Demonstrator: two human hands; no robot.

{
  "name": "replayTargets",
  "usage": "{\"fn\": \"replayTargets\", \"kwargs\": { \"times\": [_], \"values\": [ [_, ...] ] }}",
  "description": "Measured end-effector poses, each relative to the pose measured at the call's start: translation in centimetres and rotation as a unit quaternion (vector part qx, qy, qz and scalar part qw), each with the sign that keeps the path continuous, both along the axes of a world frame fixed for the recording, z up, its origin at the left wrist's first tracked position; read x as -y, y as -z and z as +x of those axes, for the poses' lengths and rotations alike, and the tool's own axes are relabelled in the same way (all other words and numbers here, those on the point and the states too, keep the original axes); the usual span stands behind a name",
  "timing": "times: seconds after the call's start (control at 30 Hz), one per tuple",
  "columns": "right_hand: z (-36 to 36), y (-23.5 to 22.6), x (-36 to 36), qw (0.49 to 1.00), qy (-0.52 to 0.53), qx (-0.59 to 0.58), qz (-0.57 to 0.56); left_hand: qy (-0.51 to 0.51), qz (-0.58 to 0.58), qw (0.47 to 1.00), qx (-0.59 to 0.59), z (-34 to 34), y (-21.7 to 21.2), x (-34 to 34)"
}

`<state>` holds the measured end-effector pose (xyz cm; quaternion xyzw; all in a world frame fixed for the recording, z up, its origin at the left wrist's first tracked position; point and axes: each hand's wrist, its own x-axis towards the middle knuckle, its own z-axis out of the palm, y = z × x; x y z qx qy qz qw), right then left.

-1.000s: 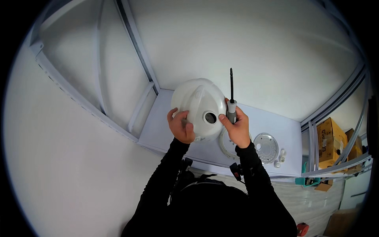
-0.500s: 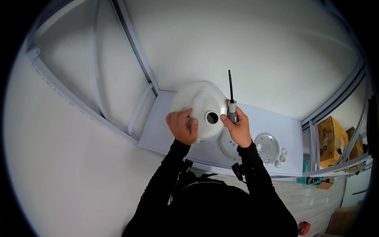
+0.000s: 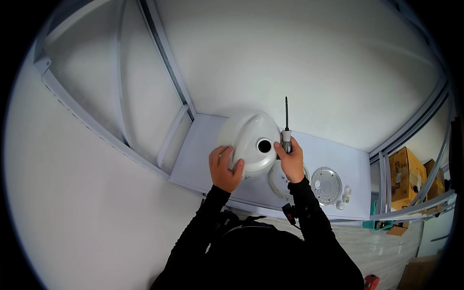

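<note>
A glossy white domed housing [image 3: 253,130] with a raised ridge and a round dark hole is between my two hands over the table. My left hand [image 3: 224,169] grips its left side, fingers curved on the shell and thumb near the front. My right hand [image 3: 292,162] wraps round a screwdriver [image 3: 286,133] with a grey and white handle and a black shaft pointing away from me. The right thumb rests against the housing beside the hole. Partly hidden under my right wrist lies a round white ring-shaped base [image 3: 276,183]; the housing's underside is out of sight.
To the right on the pale table [image 3: 355,166] lie a perforated round disc [image 3: 326,186] and small white parts [image 3: 340,206]. Frame posts [image 3: 166,55] flank the table. Beyond the right end stand a cardboard box [image 3: 403,174] and a teal basket [image 3: 378,225].
The housing has come slightly nearer to me and to the right, its ridge now facing up more. Both hands moved with it, and the screwdriver shifted a little nearer.
</note>
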<state>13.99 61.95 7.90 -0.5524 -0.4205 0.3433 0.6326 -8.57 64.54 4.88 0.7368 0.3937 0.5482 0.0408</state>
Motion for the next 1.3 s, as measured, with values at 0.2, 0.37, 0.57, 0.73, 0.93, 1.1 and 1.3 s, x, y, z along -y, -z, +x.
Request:
{"fn": "replayTargets", "kwargs": {
  "times": [0.2, 0.37, 0.57, 0.73, 0.93, 1.1, 1.3],
  "values": [
    [-1.0, -3.2, 1.7, 0.988, -0.059, -0.142, 0.007, -0.034, 0.003, 0.999, 0.028, -1.5, 2.4, 0.4],
    [-2.7, -4.3, 2.9, 0.982, -0.112, -0.151, 0.028, -0.078, -0.023, 0.993, 0.087, -2.4, 2.9, 0.7],
    [-4.4, -5.2, 2.7, 0.982, -0.151, -0.098, 0.06, -0.01, -0.009, 0.998, 0.061, -3.5, 1.7, 3.0],
    [-6.4, -6.5, 3.5, 0.982, -0.17, -0.065, 0.058, -0.064, -0.06, 0.996, 0.031, -1.4, 0.1, 4.7],
    [-7.1, -7.5, 4.7, 0.95, -0.267, 0.131, 0.093, -0.076, -0.1, 0.983, 0.137, -1.2, 0.8, 3.6],
    [-5.6, -5.7, 3.5, 0.895, -0.226, 0.306, 0.231, -0.027, -0.097, 0.971, 0.215, -2.7, 1.7, 2.3],
    [-1.4, -2.4, 3.2, 0.841, -0.217, 0.464, 0.175, 0.052, -0.14, 0.943, 0.297, -4.0, 2.4, 0.6]
  ]
}}
